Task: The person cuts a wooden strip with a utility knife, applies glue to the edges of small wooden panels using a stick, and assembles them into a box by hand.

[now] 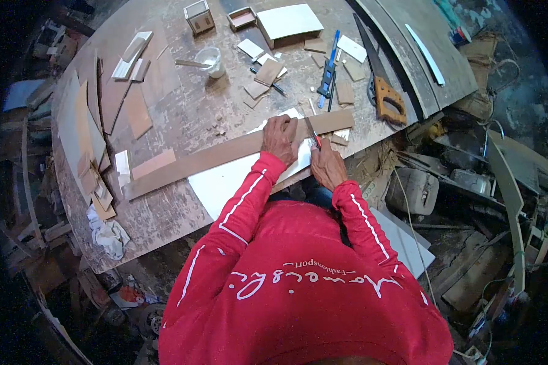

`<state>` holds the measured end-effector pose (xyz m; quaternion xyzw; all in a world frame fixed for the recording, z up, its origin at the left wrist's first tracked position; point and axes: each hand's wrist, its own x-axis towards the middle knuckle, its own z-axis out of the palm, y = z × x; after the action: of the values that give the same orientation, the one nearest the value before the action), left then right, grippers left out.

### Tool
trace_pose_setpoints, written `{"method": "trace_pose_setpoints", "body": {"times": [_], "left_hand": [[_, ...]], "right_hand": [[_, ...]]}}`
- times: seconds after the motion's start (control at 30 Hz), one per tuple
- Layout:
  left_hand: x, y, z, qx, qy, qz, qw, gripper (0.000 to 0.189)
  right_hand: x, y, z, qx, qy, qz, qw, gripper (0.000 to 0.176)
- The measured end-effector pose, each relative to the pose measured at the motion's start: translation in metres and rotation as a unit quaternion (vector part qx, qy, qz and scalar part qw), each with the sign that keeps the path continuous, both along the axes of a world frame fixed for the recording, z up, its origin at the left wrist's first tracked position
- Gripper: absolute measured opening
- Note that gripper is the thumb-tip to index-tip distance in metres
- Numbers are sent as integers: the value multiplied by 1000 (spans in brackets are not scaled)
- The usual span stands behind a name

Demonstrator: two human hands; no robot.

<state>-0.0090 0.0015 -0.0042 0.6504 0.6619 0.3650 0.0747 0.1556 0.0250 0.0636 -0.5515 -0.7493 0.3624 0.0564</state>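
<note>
A long brown wooden strip [219, 152] lies slantwise across the workbench, partly over a white sheet [210, 188]. My left hand [280, 139] presses down on the strip, its fingers bent and close together over the wood. Just right of it, my right hand [327, 163] is closed around a cutting knife [316, 140] with a red part at its handle. The knife's thin blade points up and away from me and lies across the strip. Small wood offcuts [341, 137] sit under or beside the strip's right end.
A handsaw [388, 100] lies at the right, near a blue clamp-like tool [328, 76]. Further back are a plastic cup [212, 62] with a stick, a small box [199, 17] and a white-topped box [290, 23]. Wood panels [82, 131] and a rag [109, 236] occupy the left.
</note>
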Motion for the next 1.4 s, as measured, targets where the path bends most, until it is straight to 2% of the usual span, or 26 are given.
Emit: {"method": "trace_pose_setpoints", "body": {"times": [0.5,0.8,0.9,1.0,1.1,1.3,1.4], "left_hand": [[0,-1,1,3,-8,-2,1000,57],[1,-1,1,-7,5,9,1000,55],[2,-2,2,-17,6,9,1000,55],[1,-3,2,-25,8,7,1000,54],[1,-2,2,-26,12,3,1000,54],[3,-3,0,-29,24,6,999,55],[3,-3,-1,-25,31,5,999,55]], "right_hand": [[0,0,-19,37,-24,20,999,33],[3,7,-24,45,-79,87,992,35],[3,2,-12,10,-106,39,994,35],[3,-4,-24,34,-148,87,985,35],[5,-9,-7,-8,-117,11,993,34],[14,-26,-1,-15,-109,6,994,33],[30,-31,-33,20,-135,74,988,34]]}}
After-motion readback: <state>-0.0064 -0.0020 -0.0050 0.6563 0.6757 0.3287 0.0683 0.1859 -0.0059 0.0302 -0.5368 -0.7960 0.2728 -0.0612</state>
